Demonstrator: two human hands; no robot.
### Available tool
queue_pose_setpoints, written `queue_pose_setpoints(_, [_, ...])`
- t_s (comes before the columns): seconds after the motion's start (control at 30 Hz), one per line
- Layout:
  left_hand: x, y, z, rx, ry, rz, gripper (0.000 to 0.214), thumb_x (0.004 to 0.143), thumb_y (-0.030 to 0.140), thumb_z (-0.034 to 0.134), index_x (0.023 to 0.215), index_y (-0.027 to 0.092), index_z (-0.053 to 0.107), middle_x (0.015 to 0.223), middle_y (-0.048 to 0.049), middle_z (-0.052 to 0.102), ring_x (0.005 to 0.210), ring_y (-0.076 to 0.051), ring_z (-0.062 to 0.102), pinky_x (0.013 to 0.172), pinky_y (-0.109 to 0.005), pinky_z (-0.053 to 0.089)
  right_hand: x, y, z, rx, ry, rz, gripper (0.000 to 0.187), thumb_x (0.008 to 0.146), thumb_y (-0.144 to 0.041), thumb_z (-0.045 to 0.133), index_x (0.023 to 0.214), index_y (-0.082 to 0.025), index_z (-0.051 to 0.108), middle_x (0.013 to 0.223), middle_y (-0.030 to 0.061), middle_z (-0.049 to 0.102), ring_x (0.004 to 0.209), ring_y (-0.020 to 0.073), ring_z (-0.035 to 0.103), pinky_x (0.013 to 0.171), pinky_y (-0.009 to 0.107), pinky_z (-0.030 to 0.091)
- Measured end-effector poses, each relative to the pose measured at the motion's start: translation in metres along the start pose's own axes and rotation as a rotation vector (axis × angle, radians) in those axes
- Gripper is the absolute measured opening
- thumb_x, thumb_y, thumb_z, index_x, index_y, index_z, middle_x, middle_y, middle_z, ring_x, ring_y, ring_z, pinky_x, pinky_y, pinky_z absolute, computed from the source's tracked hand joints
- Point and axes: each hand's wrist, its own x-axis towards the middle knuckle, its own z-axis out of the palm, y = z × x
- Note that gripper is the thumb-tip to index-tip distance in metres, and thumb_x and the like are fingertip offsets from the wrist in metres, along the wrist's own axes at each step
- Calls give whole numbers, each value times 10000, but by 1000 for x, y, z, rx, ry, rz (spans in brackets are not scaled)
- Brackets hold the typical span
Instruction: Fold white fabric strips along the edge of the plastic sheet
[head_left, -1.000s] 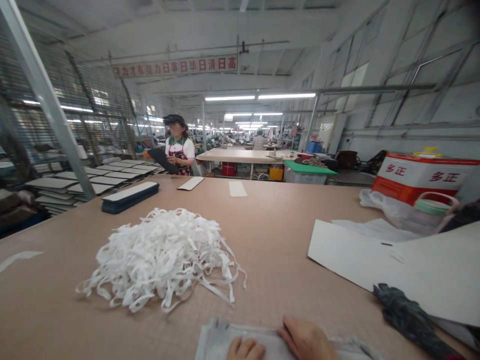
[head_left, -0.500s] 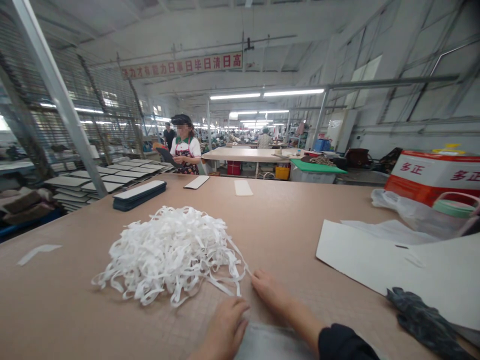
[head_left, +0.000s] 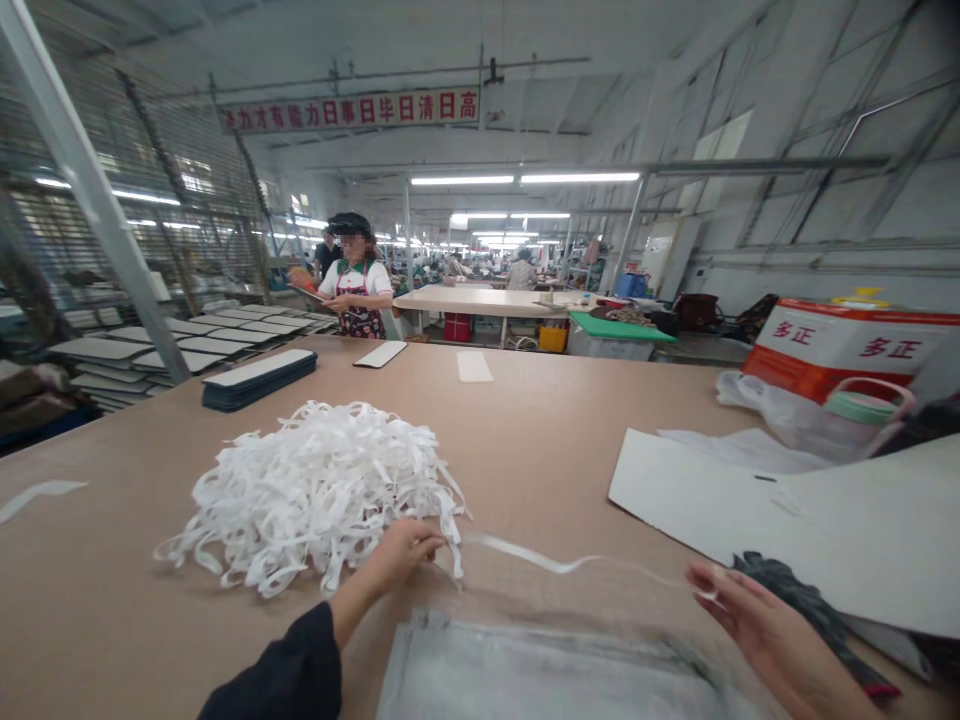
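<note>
A tangled pile of white fabric strips (head_left: 315,490) lies on the brown table. At the pile's right edge my left hand (head_left: 409,550) is closed, its fingertips pinching strip ends there. One loose white strip (head_left: 536,557) stretches in a slack wave across the table from beside the pile toward the right. Its far end is pinched in the fingers of my right hand (head_left: 739,605), which is well to the right. Below the strip, near the table's front edge, lies a greyish, partly see-through sheet or bag (head_left: 540,670), slightly blurred.
A stack of dark, white-topped panels (head_left: 259,380) stands at the back left, with a single panel (head_left: 380,354) beside it. White board (head_left: 825,530), a dark glove (head_left: 787,590) and a lidded cup (head_left: 862,405) occupy the right. A co-worker (head_left: 356,280) stands beyond the table.
My right hand has swung far right, drawing a strip out from the pile. My left hand has moved forward and left to the pile's edge. The view has shifted slightly right.
</note>
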Motion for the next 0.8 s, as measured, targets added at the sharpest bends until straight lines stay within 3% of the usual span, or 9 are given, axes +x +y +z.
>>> queue_pose_setpoints(0.1, [4, 4, -4, -47, 0, -35, 266, 791, 331, 451, 711, 204, 671, 682, -7, 663, 679, -158, 587, 690, -248, 419, -2, 5, -21, 153, 143, 49, 348, 593, -510, 647, 757, -203, 649, 934, 96, 664, 955, 279, 584, 810, 366, 477])
queue_pose_setpoints(0.17, [6, 20, 5, -66, 2, -30, 244, 772, 326, 466, 749, 196, 672, 744, -24, 672, 716, -173, 591, 682, -254, 418, -15, -3, -10, 63, 123, 36, 346, 609, -498, 649, 768, -191, 645, 886, 85, 671, 921, 269, 588, 809, 365, 463])
queue_pose_setpoints(0.33, [1, 97, 39, -247, -53, 56, 196, 746, 334, 504, 788, 223, 660, 798, -24, 652, 786, -175, 571, 741, -263, 416, -43, -38, 67, -166, -211, -81, 297, 756, -447, 520, 782, -164, 605, 725, 27, 646, 756, 192, 574, 721, 318, 431])
queue_pose_setpoints(0.43, [-4, 138, 54, -402, -94, 31, 219, 718, 309, 520, 869, 214, 647, 802, -20, 638, 745, -162, 557, 693, -255, 416, -51, -48, 105, -86, -371, -131, 240, 761, -377, 506, 870, -170, 560, 651, -10, 595, 631, 148, 556, 632, 288, 439])
queue_pose_setpoints(0.5, [-4, 151, 61, -537, -123, -17, 220, 717, 327, 519, 840, 192, 642, 762, -16, 632, 695, -151, 545, 644, -250, 408, -55, -48, 121, -14, -440, -145, 233, 740, -356, 522, 898, -186, 506, 623, -36, 559, 538, 122, 527, 545, 265, 436])
queue_pose_setpoints(0.67, [-1, 142, 64, -792, -105, -213, 240, 645, 395, 590, 632, 156, 577, 517, 31, 523, 501, -108, 460, 510, -235, 357, -61, -44, 136, 9, -495, -113, 230, 691, -310, 525, 879, -203, 449, 609, -44, 551, 488, 107, 484, 438, 217, 388])
queue_pose_setpoints(0.8, [-9, 115, 44, -880, 83, -341, 305, 611, 450, 639, 630, 158, 553, 516, 46, 493, 496, -93, 459, 487, -216, 358, -59, -49, 107, -303, -520, -101, 200, 705, -289, 478, 850, -193, 577, 645, -14, 613, 538, 119, 507, 482, 221, 395])
